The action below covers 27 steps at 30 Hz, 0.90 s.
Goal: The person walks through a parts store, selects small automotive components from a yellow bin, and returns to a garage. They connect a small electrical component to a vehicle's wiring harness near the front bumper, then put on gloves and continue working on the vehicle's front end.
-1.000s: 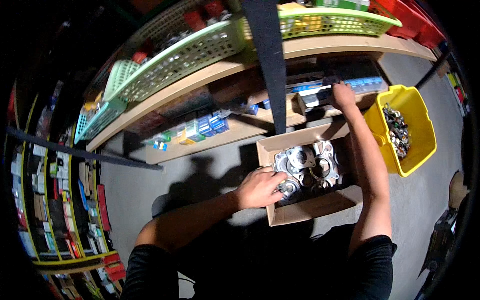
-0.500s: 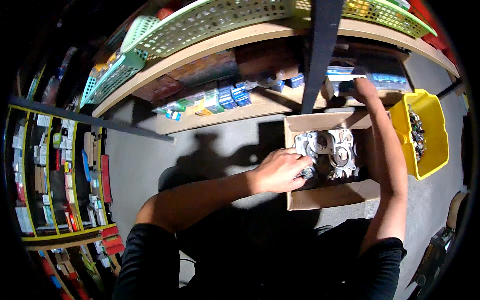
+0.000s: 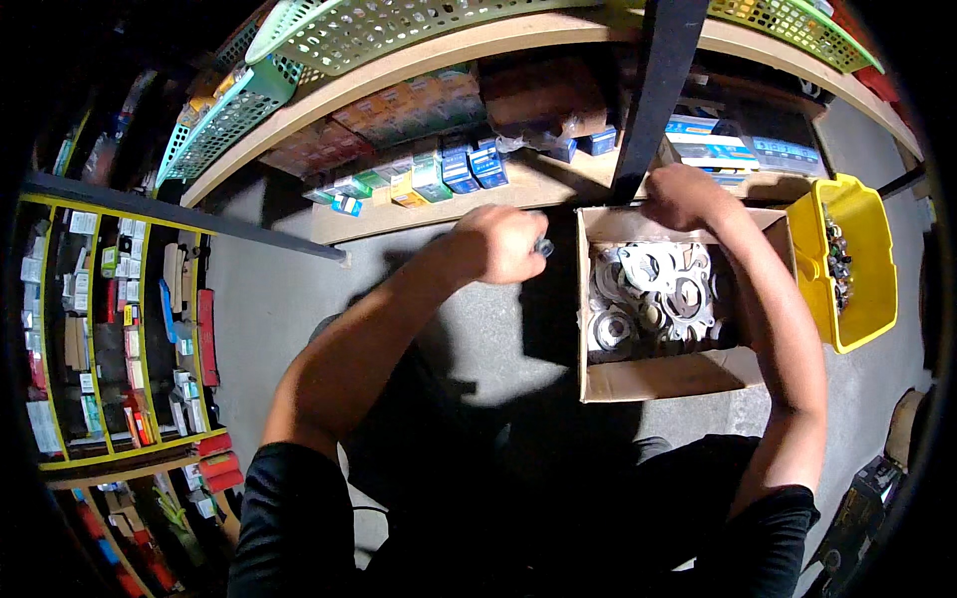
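Observation:
Over the floor left of the carton, my left hand (image 3: 501,245) is closed. A small dark, rounded piece (image 3: 543,246) sticks out between its fingertips; its kind is too small to tell. At the far wall of the open cardboard carton (image 3: 678,381), my right hand (image 3: 683,196) has its fingers curled down in shadow. Whatever they grip, if anything, is hidden. Inside the carton lies a pile of silvery metal castings (image 3: 688,296) with round openings, and a ring-shaped metal part (image 3: 611,330) at its left side.
A yellow bin (image 3: 870,269) with small metal parts stands right of the carton. Beyond it runs a low wooden shelf (image 3: 399,220) with blue boxes (image 3: 460,165) and a white-and-blue box (image 3: 713,151). A dark post (image 3: 653,100) rises behind the carton. Green perforated baskets (image 3: 389,45) sit above.
My left hand has left the carton's metal parts and moved up and left, carrying a small dark piece. My right hand has come back from the shelf box to the carton's far wall.

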Each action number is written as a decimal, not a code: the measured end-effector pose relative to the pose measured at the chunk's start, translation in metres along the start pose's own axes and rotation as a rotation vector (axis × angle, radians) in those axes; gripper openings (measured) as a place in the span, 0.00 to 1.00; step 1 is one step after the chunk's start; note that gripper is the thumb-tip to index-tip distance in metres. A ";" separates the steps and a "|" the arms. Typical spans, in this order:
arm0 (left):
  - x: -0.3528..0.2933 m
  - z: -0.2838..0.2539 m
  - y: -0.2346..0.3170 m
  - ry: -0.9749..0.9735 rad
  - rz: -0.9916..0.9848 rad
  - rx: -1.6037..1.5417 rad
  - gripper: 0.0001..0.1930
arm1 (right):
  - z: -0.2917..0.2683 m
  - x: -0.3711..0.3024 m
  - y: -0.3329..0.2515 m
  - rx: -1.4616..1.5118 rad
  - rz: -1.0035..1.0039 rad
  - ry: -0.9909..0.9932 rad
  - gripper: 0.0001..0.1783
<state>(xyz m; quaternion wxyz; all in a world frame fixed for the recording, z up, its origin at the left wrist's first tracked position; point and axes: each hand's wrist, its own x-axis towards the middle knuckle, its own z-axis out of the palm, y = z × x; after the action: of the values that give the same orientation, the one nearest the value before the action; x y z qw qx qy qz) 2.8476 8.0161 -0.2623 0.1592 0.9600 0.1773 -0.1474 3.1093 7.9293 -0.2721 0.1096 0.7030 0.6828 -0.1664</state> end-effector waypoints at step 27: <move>-0.024 0.041 0.040 -0.313 0.165 -0.078 0.13 | 0.044 0.110 -0.052 -0.051 -0.073 0.212 0.19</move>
<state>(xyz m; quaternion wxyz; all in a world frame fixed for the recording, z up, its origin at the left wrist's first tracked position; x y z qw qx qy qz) 2.8320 7.9593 -0.2813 0.2334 0.9297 0.0765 -0.2744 3.0551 8.0159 -0.3509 0.0483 0.6881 0.7198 -0.0777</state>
